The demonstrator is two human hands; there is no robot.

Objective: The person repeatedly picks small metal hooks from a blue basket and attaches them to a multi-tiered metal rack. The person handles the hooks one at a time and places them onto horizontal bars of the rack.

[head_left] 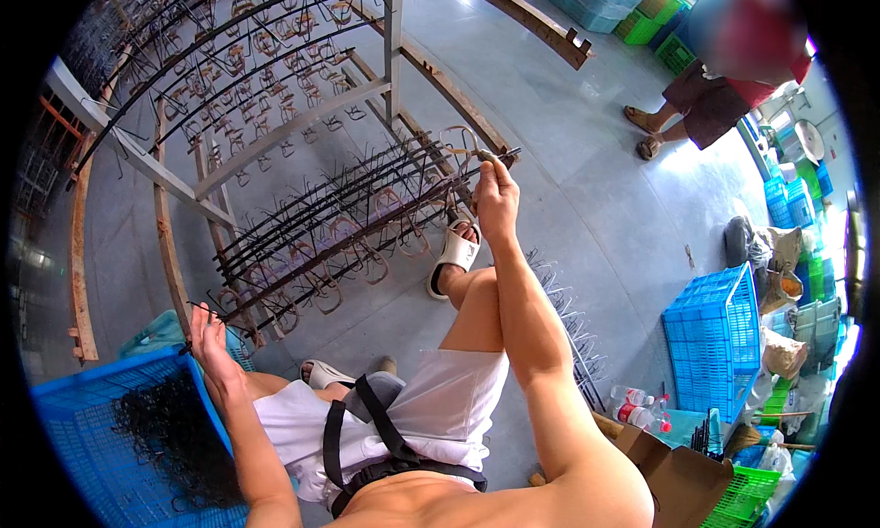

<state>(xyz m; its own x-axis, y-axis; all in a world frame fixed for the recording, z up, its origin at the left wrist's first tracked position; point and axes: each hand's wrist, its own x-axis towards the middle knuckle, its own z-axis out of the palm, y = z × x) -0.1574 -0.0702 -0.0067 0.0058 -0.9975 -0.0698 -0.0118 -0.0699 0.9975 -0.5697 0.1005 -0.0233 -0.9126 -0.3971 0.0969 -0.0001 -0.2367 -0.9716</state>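
A long black rack bar (362,237) with thin brownish wire loops, shaped like eyeglass frames, hanging from it slants across in front of me. At its far right end my right hand (497,201) is closed, thumb and fingers pinching it. Its near left end crosses my left hand (213,349), whose fingers point upward along it; the grip there is partly hidden. Several more black bars with upright hooks (339,191) lie parallel just beyond. Beside my left hand stands a blue crate (101,381) with a tangle of black wire hooks (174,427) inside.
A grey metal frame (293,134) with rusty rails holds more hanging loops at the far left. To the right stand a blue crate (710,335), plastic bottles (639,409) and a cardboard box (674,468). A person (733,65) in red stands at the far right.
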